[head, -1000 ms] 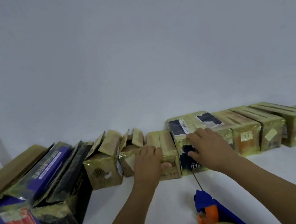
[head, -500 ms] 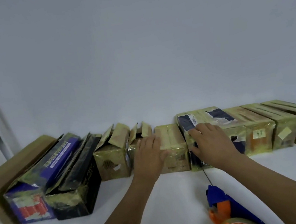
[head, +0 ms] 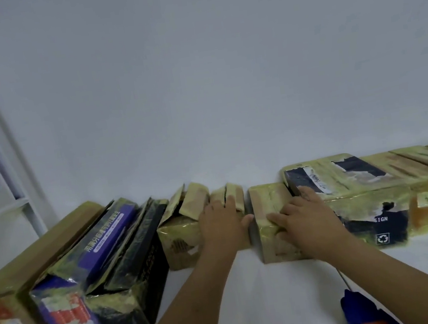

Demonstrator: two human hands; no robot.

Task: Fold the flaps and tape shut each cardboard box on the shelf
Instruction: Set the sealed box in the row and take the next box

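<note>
- Nearest, at the right, is a blue-and-orange tape dispenser (head: 366, 314).
- The right hand (head: 309, 219) lies flat, fingers spread, on a small closed box (head: 266, 206).
- Left of it and apart, the left hand (head: 222, 224) presses flat on a raised-flap box (head: 237, 197).
- Both boxes stand mid-row on the shelf (head: 255, 294), by the far wall.

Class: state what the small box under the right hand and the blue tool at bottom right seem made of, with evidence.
Small box: brown cardboard, matte front; glossy yellowish tape on top, judging by wrinkles and sheen. Blue tool: probably hard plastic, smooth and evenly coloured; partly cropped.
</note>
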